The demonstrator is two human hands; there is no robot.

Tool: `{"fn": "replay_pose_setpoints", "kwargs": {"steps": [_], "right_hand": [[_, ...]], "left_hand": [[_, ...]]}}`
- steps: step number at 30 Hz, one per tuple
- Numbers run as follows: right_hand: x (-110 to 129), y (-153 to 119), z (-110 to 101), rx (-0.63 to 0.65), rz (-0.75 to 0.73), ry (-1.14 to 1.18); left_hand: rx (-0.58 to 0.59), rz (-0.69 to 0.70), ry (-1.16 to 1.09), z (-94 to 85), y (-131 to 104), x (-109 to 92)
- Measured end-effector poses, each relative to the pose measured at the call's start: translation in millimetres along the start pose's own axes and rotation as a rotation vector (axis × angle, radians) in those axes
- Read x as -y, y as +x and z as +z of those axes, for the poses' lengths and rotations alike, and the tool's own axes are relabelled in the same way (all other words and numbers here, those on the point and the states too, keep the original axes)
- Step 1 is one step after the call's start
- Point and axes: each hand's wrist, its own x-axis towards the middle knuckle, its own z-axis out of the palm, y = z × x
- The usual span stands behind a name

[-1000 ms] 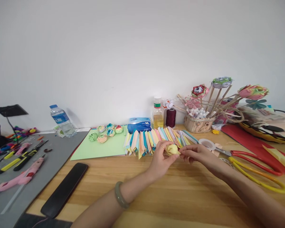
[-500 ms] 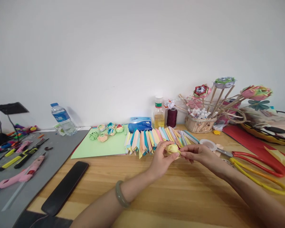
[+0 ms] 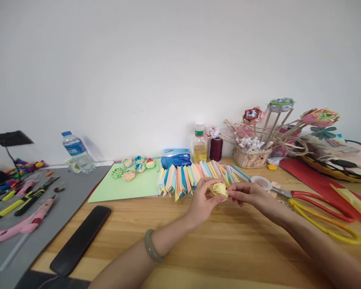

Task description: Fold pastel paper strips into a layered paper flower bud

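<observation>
A small yellow folded paper piece [image 3: 219,189] is held above the wooden table, between my two hands. My left hand [image 3: 203,201] grips its left and lower side, thumb in front. The fingertips of my right hand [image 3: 247,194] pinch its right edge. Just behind lies a row of folded paper strips [image 3: 180,179] in several colours. Several small paper flowers [image 3: 128,174] rest on a light green sheet [image 3: 108,192] to the left.
Large scissors [image 3: 315,204] and a tape roll [image 3: 261,183] lie at the right. Behind stand a basket [image 3: 252,157], a thread spool [image 3: 215,149] and a bottle [image 3: 200,144]. A black phone [image 3: 81,240] and a pink glue gun [image 3: 27,224] are at the left.
The whole view has shifted slightly, so things appear a little further left. Both hands keep hold of the yellow paper, which shows a slightly different face.
</observation>
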Motion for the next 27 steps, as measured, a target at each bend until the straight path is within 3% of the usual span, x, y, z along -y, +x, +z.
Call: {"fn": "replay_pose_setpoints", "kwargs": {"steps": [6,15,27], "right_hand": [[-4,1,-2,0.036,0.016,0.046],[-10,4,-2,-0.053,0.068,0.18],[-13,6,2,-0.114,0.055,0.097]], "left_hand": [[0.03,-0.005,0.022,-1.6,-1,-2],[-0.012,-0.017,0.009,-2.1,2,4],[0.0,-0.046,-0.014,-0.6,2,1]]}}
